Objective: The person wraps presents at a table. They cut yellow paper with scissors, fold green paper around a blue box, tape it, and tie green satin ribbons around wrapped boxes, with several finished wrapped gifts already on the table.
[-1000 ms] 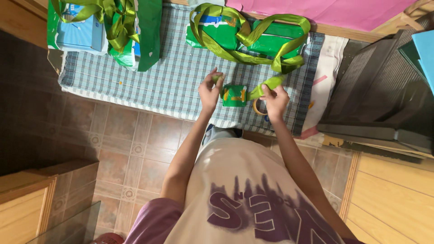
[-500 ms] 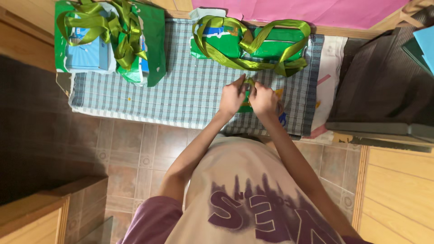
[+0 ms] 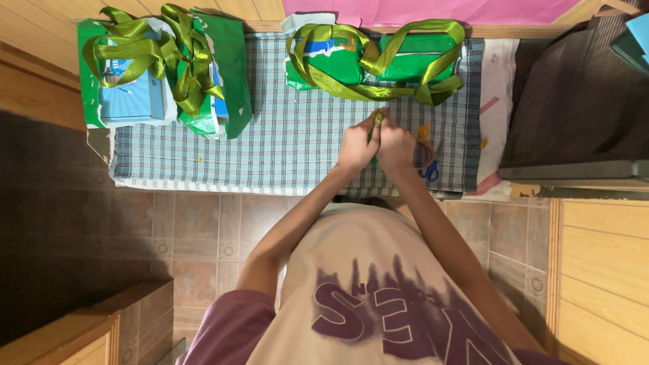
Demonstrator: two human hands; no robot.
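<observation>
At about ten o'clock from the hands, at the far left end of the desk with its blue-and-white checked cloth, lies a green wrapped parcel with a pale blue panel, tied with a glossy olive-green ribbon bow; part of it hangs over the desk's left edge. At twelve o'clock from the hands, along the desk's far edge, sit two more green parcels bound together by loops of the same green ribbon. The left hand and the right hand meet knuckle to knuckle near the desk's front edge, both closed, fingers pressed together and pinching a short strip of green ribbon whose tip stands up between them, pointing to twelve o'clock, just short of the ribbon loops. At three o'clock from the right hand, just beside it and partly hidden under it, lie scissors with blue and orange handles on the cloth. Further to three o'clock a dark woven panel stands past the desk's right end. At six o'clock are the person's pale shirt and the tiled floor.
</observation>
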